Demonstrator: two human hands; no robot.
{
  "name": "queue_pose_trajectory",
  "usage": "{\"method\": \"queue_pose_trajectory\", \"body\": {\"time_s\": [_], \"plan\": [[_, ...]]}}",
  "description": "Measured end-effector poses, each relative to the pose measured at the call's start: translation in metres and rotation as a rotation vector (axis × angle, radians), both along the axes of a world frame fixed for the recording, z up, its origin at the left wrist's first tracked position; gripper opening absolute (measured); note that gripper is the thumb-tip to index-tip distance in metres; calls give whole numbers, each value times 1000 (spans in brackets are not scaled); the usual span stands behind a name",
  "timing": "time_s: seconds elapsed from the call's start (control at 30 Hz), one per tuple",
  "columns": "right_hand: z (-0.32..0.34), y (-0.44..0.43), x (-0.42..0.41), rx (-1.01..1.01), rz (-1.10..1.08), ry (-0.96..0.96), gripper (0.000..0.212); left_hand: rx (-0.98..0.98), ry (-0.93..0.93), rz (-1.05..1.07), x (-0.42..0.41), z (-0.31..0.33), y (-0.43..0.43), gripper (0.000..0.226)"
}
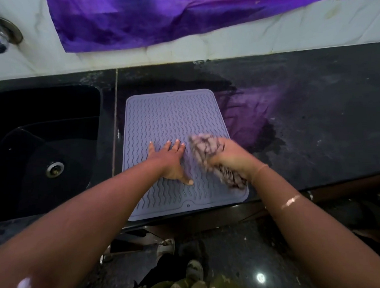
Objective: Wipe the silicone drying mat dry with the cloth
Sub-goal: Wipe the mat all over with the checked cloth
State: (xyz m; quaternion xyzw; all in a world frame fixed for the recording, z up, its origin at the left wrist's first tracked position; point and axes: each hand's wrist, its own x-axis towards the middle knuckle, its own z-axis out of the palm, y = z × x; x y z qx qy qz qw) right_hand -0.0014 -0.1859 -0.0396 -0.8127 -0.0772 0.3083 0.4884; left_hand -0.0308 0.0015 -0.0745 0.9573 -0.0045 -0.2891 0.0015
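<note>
The left hand (pixel 171 161) lies spread flat on the silicone drying mat (pixel 173 122) at frame centre, anchoring it; the right hand (pixel 231 155) grips the bunched cloth (pixel 206 149) on the mat's lower right. For best results, stroke along the wavy ridges while maintaining pressure on the dark surface (pixel 314 116).

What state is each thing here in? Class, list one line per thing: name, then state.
silicone drying mat: flat on the counter, ribbed side up.
cloth: bunched, on the mat's right side, blurred.
left hand: flat, fingers spread, pressing the mat.
right hand: gripping the cloth.
counter: wet patch right of the mat.
purple sheet: crumpled, draped on the wall.
</note>
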Motion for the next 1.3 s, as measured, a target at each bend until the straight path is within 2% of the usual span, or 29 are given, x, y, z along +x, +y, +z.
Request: {"method": "queue_pose_trajectory", "body": {"time_s": [0.1, 0.17, 0.33, 0.53, 0.67, 0.77, 0.9, 1.0, 1.1, 1.2, 1.3], "plan": [[-3, 18, 27, 60, -240, -128, 40, 32, -1, 2, 2, 1, 0, 125], [-9, 29, 37, -3, -244, -225, 37, 48, 5, 6, 4, 1, -1, 125], [-21, 31, 31, -254, 0, -411, 27, 47, -13, 2, 5, 0, 0, 124], [-19, 14, -7, -392, 294, -516, 23, 8, -31, 1, 3, 1, 0, 124], [-19, -8, -36, -313, 324, -492, 22, 29, -37, -11, 4, -2, 2, 123], [-17, -24, -56, -234, 331, -387, 21, 16, -33, -5, 3, -2, 3, 117], [-15, -38, -60, -147, 362, -246, 23, 40, -15, 5, 5, 4, -4, 121], [-12, -38, -44, 40, 225, -116, 33, 99, -4, -39, 9, 11, -12, 125], [-6, -19, -11, 141, 10, -207, 43, 159, 12, -44, 12, 17, -18, 127], [-6, 8, 17, -7, -130, -355, 26, 226, 52, -58, 15, 24, -25, 124], [-13, 20, 19, -308, 10, -414, 26, 238, 86, -60, 18, 26, -31, 120]]}}
